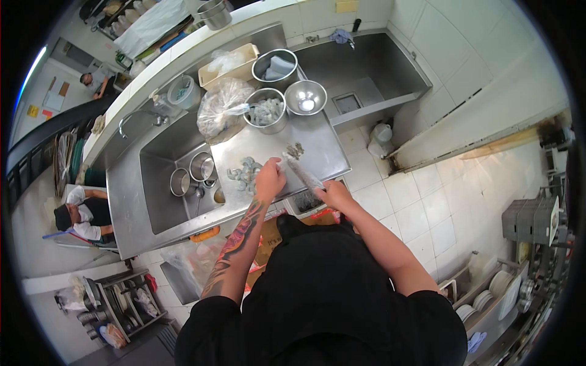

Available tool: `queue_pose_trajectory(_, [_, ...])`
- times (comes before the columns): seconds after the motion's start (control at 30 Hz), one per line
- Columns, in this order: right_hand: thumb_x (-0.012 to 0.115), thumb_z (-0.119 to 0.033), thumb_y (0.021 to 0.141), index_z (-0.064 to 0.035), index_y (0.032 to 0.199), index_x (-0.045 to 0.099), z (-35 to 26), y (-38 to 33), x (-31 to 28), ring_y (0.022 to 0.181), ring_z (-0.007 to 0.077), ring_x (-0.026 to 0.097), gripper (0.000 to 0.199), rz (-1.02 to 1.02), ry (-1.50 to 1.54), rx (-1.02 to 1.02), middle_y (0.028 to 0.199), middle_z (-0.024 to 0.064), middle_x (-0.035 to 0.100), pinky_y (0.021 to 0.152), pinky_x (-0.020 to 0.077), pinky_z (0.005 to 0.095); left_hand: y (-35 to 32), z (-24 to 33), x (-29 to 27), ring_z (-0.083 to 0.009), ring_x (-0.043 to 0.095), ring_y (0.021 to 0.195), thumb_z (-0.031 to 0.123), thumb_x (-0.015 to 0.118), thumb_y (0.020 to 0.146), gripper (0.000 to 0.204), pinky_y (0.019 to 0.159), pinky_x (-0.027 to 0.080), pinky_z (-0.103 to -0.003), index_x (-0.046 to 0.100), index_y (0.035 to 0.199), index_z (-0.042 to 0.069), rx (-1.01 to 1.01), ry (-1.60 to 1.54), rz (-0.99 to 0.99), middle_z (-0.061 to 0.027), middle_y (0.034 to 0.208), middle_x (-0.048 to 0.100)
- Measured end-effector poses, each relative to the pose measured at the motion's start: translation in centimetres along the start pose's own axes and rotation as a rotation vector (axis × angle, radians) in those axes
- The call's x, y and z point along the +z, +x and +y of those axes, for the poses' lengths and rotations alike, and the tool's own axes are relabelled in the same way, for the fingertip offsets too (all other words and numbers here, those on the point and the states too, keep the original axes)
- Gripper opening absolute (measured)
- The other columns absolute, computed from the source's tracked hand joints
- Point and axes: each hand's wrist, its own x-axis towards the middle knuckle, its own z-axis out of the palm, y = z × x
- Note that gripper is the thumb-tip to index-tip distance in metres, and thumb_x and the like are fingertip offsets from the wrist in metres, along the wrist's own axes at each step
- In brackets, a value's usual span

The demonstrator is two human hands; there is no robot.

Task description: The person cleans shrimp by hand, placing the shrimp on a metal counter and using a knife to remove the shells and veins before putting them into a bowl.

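Stainless steel runs across the upper half of the frame: from where I watch, a metal table (326,139) sits between a deep sink (157,194) at centre left and another sink (394,70) at upper right. White floor tiles (421,213) spread to the right.

At the centre of the frame, I see the right hand (336,196) closed around the near end of a knife (303,173), whose blade slants up and left over the table. My view of the left hand (270,178) shows its fingers bunched close to the blade's far end; I cannot tell whether they pinch anything.

Just left of that hand lies a loose pile of gray shrimp (245,174), and a smaller heap of brownish scraps (295,150) sits just beyond the blade tip. Above these, I make out a steel bowl of shrimp (266,111) between a clear plastic bag (223,108) and a shiny bowl (305,97). Metal pots (180,182) stand in the left-hand sink, and a co-worker (91,213) appears at the far left edge.
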Motion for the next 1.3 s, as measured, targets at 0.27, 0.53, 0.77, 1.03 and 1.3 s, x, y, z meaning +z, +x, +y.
queue_pose_trajectory(0.27, [0.061, -0.037, 0.099, 0.0034, 0.088, 0.064, 0.7, -1.2, -0.8, 0.047, 0.0263, 0.063, 0.042, -0.026, 0.140, 0.112, 0.061, 0.0165, 0.063, 0.053, 0.0522, 0.0416, 9.2, -1.0, -9.2, -0.0210, 0.071, 0.088, 0.012, 0.075, 0.090, 0.030, 0.077, 0.056, -0.035, 0.065, 0.117, 0.003, -0.060, -0.657, 0.309, -0.0114, 0.100, 0.073])
queue_pose_trajectory(0.53, [0.062, -0.042, 0.098, 0.0002, 0.086, 0.066, 0.5, -1.9, 0.5, 0.056, 0.0317, 0.068, 0.044, -0.066, 0.132, 0.168, 0.069, 0.0200, 0.068, 0.062, 0.0548, 0.0469, 4.0, -7.4, -6.9, -0.0414, 0.070, 0.095, 0.039, 0.071, 0.089, 0.038, 0.081, 0.057, -0.050, 0.068, 0.113, 0.010, -0.288, 0.360, -0.086, -0.0205, 0.101, 0.072])
queue_pose_trajectory(0.77, [0.063, -0.042, 0.095, -0.0009, 0.084, 0.067, 0.5, -1.7, 0.7, 0.077, 0.0427, 0.069, 0.043, -0.023, 0.077, 0.091, 0.080, 0.0225, 0.070, 0.074, 0.0541, 0.0524, 4.1, -7.5, -5.6, -0.0389, 0.067, 0.089, 0.018, 0.067, 0.085, 0.019, 0.076, 0.054, -0.051, 0.065, 0.102, 0.009, -0.165, 0.333, 0.125, -0.0174, 0.095, 0.067])
queue_pose_trajectory(1.03, [0.063, -0.043, 0.094, -0.0007, 0.083, 0.065, -0.5, -1.8, 0.1, 0.087, 0.0440, 0.067, 0.044, -0.036, 0.017, 0.111, 0.085, 0.0228, 0.069, 0.078, 0.0528, 0.0533, 5.5, -6.6, -5.3, -0.0400, 0.064, 0.089, 0.009, 0.063, 0.086, 0.016, 0.077, 0.052, -0.051, 0.063, 0.102, 0.009, -0.007, 0.187, 0.209, -0.0171, 0.094, 0.066])
queue_pose_trajectory(1.3, [0.065, -0.039, 0.094, 0.0003, 0.085, 0.067, 0.2, -1.1, 1.0, 0.087, 0.0452, 0.066, 0.040, 0.038, 0.036, 0.037, 0.086, 0.0251, 0.068, 0.078, 0.0520, 0.0537, 2.5, -2.3, -2.7, -0.0373, 0.064, 0.096, 0.005, 0.073, 0.081, 0.020, 0.083, 0.051, -0.046, 0.065, 0.099, 0.006, 0.283, 0.016, 0.010, -0.0145, 0.097, 0.068])
